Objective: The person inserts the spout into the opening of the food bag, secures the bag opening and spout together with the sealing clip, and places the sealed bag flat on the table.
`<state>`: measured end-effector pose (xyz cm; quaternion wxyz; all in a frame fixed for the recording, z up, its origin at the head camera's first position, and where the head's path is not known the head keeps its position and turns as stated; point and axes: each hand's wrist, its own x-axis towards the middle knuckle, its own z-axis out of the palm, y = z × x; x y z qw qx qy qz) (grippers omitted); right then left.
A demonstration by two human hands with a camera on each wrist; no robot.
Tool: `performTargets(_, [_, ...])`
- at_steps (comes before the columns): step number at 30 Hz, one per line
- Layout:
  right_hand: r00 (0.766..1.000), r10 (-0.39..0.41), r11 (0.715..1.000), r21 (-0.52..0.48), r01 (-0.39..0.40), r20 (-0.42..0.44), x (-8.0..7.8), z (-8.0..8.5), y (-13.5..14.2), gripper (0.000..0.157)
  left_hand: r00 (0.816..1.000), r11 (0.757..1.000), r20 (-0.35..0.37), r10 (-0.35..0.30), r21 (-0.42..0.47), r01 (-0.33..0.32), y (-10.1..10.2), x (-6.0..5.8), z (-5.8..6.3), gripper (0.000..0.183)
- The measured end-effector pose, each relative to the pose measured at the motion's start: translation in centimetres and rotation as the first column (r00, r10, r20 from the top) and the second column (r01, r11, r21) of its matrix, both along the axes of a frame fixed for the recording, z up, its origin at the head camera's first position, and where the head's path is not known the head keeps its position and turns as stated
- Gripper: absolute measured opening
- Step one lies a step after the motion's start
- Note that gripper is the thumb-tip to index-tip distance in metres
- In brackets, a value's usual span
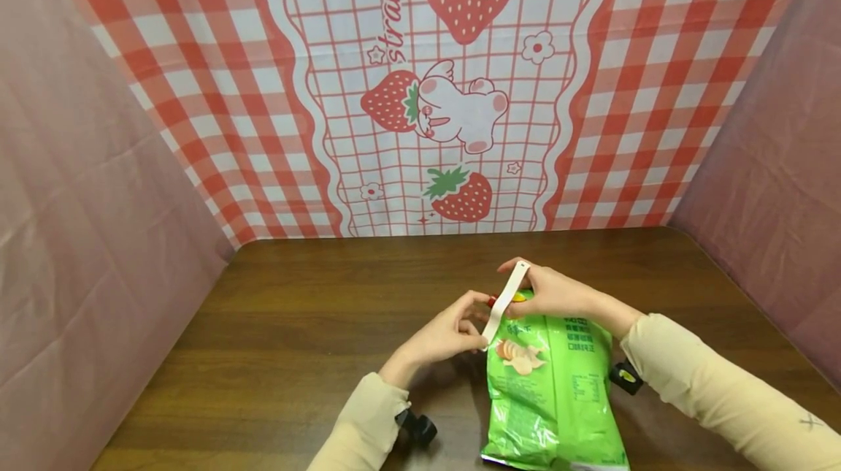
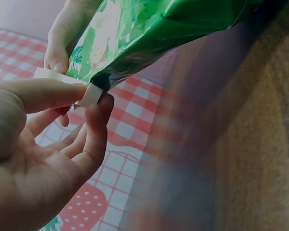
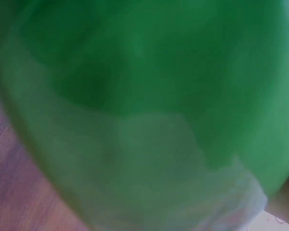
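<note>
A green snack bag [image 1: 555, 398] with printed lettering lies on the table, its top edge held up between the two hands. Across that edge runs a white bag clip [image 1: 504, 304], slanting in the head view. My left hand [image 1: 443, 332] pinches the clip's near end between thumb and fingers, as the left wrist view shows with the clip's end [image 2: 91, 95] at the bag's corner. At the far end, my right hand [image 1: 558, 292] grips the clip and the bag's top, some fingers hidden behind. The green bag [image 3: 149, 86] fills the right wrist view, blurred, hiding that hand.
A brown wooden table [image 1: 296, 354] lies under the bag. Behind it hangs a red-and-white checked cloth [image 1: 453, 150] with strawberry prints. Pink curtains [image 1: 85, 237] stand at both sides. A black wrist camera [image 1: 417, 427] sits below the left sleeve.
</note>
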<state>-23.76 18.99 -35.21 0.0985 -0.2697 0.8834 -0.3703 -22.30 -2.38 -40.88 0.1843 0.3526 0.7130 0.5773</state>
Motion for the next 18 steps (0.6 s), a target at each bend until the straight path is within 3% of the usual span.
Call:
performTargets(2, [1.0, 0.002, 1.0, 0.004, -0.002, 0.0, 0.0, 0.0, -0.1, 0.066, 0.999, 0.999, 0.016, -0.037, -0.008, 0.037, -0.1, -0.3, -0.1, 0.051])
performTargets(8, [1.0, 0.015, 1.0, 0.017, -0.015, 0.005, 0.2, 0.0, -0.3, 0.066, 0.986, 0.992, 0.107, -0.128, -0.004, 0.129, -0.6, 0.5, 1.6, 0.048])
performTargets(13, [0.999, 0.018, 1.0, 0.003, -0.018, 0.03, 0.2, 0.0, -0.3, 0.07, 0.982, 0.989, 0.122, -0.145, 0.018, 0.144, -0.7, 0.8, 1.8, 0.044])
performTargets(18, [0.999, 0.015, 1.0, -0.01, -0.015, 0.039, 0.0, 0.5, -0.1, 0.078, 0.982, 0.991, 0.128, -0.136, 0.031, 0.133, -0.5, 0.4, 1.1, 0.043])
